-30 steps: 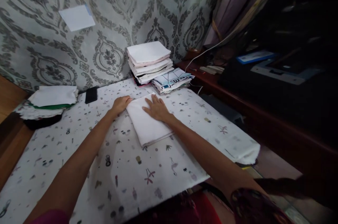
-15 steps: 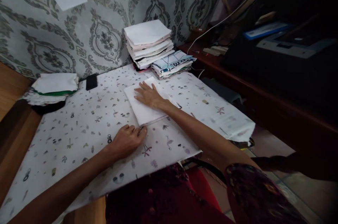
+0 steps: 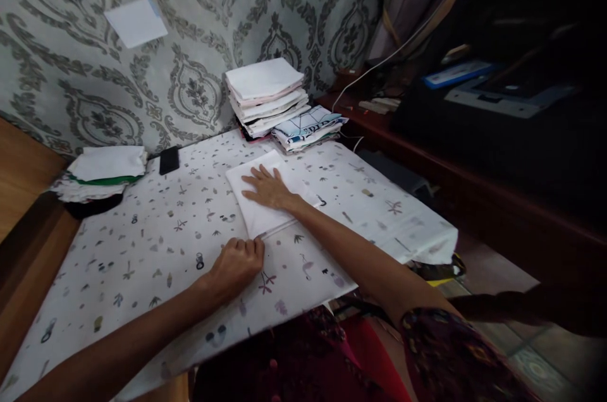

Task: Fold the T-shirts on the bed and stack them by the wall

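Note:
A folded white cloth [image 3: 256, 217] lies flat on the patterned tablecloth [image 3: 156, 231]. My right hand [image 3: 268, 188] rests palm down on top of it, fingers spread. At the cloth's near corner is my left hand [image 3: 239, 263], closed in a fist-like pinch. Its thumb side meets that corner, and the fingertips are hidden from view.
Behind the cloth stands a tall stack of folded white clothes [image 3: 265, 83], with a lower pile of printed clothes [image 3: 310, 127] against its right side. Another clothes pile [image 3: 107, 165] and a black phone [image 3: 169, 160] are at the left back, near the wallpapered wall.
The camera has tilted up slightly, so the scene sits lower in view. My right hand stays flat on the cloth. The left fist has rolled a little at the near corner.

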`<state>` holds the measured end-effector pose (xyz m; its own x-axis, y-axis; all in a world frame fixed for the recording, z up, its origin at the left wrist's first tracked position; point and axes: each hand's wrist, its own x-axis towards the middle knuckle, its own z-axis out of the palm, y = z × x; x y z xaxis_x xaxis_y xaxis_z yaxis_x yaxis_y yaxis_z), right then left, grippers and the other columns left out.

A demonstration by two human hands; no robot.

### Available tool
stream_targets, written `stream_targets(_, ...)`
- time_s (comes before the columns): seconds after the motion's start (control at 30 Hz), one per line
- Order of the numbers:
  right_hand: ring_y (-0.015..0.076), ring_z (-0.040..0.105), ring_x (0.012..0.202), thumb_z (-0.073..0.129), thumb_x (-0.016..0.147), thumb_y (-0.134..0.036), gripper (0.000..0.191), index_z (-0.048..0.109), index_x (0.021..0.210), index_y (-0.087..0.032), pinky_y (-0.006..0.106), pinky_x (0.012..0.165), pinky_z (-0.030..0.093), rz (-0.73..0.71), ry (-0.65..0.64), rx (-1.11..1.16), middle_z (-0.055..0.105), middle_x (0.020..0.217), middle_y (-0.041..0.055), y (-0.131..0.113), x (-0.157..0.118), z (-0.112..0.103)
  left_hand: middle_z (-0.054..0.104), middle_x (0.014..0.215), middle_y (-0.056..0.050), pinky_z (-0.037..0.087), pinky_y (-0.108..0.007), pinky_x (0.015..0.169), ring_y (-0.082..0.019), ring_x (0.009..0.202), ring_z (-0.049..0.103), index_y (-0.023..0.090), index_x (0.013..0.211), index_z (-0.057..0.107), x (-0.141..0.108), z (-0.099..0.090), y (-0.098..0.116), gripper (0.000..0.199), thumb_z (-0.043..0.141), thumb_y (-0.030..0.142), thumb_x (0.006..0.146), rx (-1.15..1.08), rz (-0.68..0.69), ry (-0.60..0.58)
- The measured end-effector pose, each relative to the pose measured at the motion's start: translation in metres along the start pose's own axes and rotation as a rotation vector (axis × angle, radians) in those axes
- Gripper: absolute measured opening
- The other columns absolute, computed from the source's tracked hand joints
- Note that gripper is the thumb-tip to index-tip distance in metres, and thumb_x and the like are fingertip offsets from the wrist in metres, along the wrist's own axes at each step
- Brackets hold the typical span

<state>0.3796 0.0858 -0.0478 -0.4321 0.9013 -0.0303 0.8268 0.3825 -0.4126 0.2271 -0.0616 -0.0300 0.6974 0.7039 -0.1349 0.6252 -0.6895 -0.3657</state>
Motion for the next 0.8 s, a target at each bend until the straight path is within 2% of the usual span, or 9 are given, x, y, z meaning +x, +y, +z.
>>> stream_targets(0.1, 0.0318, 0.005, 0.155, 0.037, 0.1, -0.058, 0.064, 0.035, 0.156, -0.027, 0.061, 0.12, 0.004, 0.009, 0.009, 0.001, 0.018, 0.167, 0.0087, 0.0, -0.001, 0.0, 0.072, 0.082, -0.015, 0.054, -0.036, 0.063, -0.026, 0.069, 0.07, 0.006, 0.113, 0.064, -0.006, 0.002, -0.001, 0.031, 0.05, 0.0, 0.086, -0.016, 0.032, 0.032)
stream_targets(0.2, 0.0313, 0.008, 0.154, 0.038, 0.101, -0.055, 0.062, 0.036, 0.155, -0.025, 0.059, 0.121, 0.007, -0.004, 0.0, 0.034, 0.021, 0.166, 0.0104, -0.002, -0.004, -0.006, 0.073, 0.088, -0.01, 0.056, -0.036, 0.068, -0.023, 0.075, 0.07, 0.013, 0.118, 0.061, -0.003, -0.001, -0.01, 0.027, 0.048, 0.012, 0.094, -0.181, 0.062, 0.216)
stream_targets(0.3, 0.0276, 0.014, 0.154, 0.032, 0.104, -0.045, 0.055, 0.037, 0.154, -0.022, 0.053, 0.122, 0.012, 0.027, 0.052, 0.091, 0.025, 0.165, 0.0124, 0.0, -0.009, -0.014, 0.072, 0.105, -0.011, 0.055, -0.04, 0.084, -0.024, 0.095, 0.069, 0.017, 0.126, 0.056, 0.018, -0.001, -0.028, 0.032, 0.038, 0.03, 0.102, -0.423, -0.059, 0.439)
stream_targets(0.37, 0.0261, 0.017, 0.153, 0.031, 0.105, -0.036, 0.052, 0.039, 0.153, -0.019, 0.051, 0.122, 0.014, 0.088, 0.114, 0.084, 0.027, 0.164, 0.014, 0.006, -0.014, -0.019, 0.065, 0.128, -0.016, 0.049, -0.045, 0.101, -0.026, 0.119, 0.061, 0.016, 0.138, 0.048, 0.041, 0.005, -0.042, 0.043, 0.034, 0.037, 0.103, -0.545, -0.164, 0.483)
stream_targets(0.4, 0.0261, 0.018, 0.153, 0.031, 0.104, -0.033, 0.051, 0.04, 0.152, -0.018, 0.051, 0.122, 0.014, 0.12, 0.131, 0.062, 0.029, 0.163, 0.0147, 0.011, -0.016, -0.021, 0.057, 0.141, -0.018, 0.042, -0.047, 0.109, -0.027, 0.131, 0.053, 0.016, 0.144, 0.043, 0.054, 0.01, -0.049, 0.049, 0.033, 0.04, 0.103, -0.589, -0.207, 0.456)
stream_targets(0.47, 0.0259, 0.02, 0.152, 0.033, 0.103, -0.029, 0.049, 0.043, 0.15, -0.017, 0.052, 0.121, 0.015, 0.157, 0.136, 0.009, 0.031, 0.162, 0.0155, 0.022, -0.021, -0.022, 0.037, 0.159, -0.019, 0.026, -0.052, 0.12, -0.03, 0.149, 0.031, 0.014, 0.152, 0.034, 0.077, 0.024, -0.063, 0.059, 0.033, 0.046, 0.102, -0.649, -0.28, 0.316)
stream_targets(0.57, 0.0246, 0.024, 0.151, 0.034, 0.102, -0.028, 0.049, 0.046, 0.148, -0.017, 0.049, 0.121, 0.018, 0.144, 0.136, -0.042, 0.033, 0.161, 0.0153, 0.036, -0.026, -0.021, 0.02, 0.166, -0.015, 0.013, -0.059, 0.121, -0.03, 0.155, 0.013, 0.015, 0.155, 0.03, 0.101, 0.046, -0.085, 0.066, 0.032, 0.051, 0.1, -0.686, -0.385, 0.113)
stream_targets(0.67, 0.0245, 0.025, 0.151, 0.033, 0.101, -0.029, 0.049, 0.046, 0.148, -0.016, 0.047, 0.121, 0.019, 0.146, 0.14, -0.063, 0.033, 0.161, 0.0158, 0.04, -0.027, -0.018, 0.015, 0.167, -0.012, 0.01, -0.06, 0.121, -0.029, 0.155, 0.009, 0.018, 0.156, 0.028, 0.113, 0.057, -0.109, 0.067, 0.03, 0.053, 0.099, -0.749, -0.479, 0.069)
stream_targets(0.8, 0.0241, 0.027, 0.15, 0.033, 0.101, -0.029, 0.049, 0.046, 0.147, -0.017, 0.047, 0.12, 0.02, 0.147, 0.141, -0.079, 0.034, 0.16, 0.0148, 0.039, -0.026, -0.017, 0.024, 0.164, -0.017, 0.006, -0.06, 0.122, -0.031, 0.154, 0.015, 0.015, 0.152, 0.037, 0.121, 0.055, -0.134, 0.065, 0.04, 0.049, 0.096, -0.883, -0.616, 0.104)
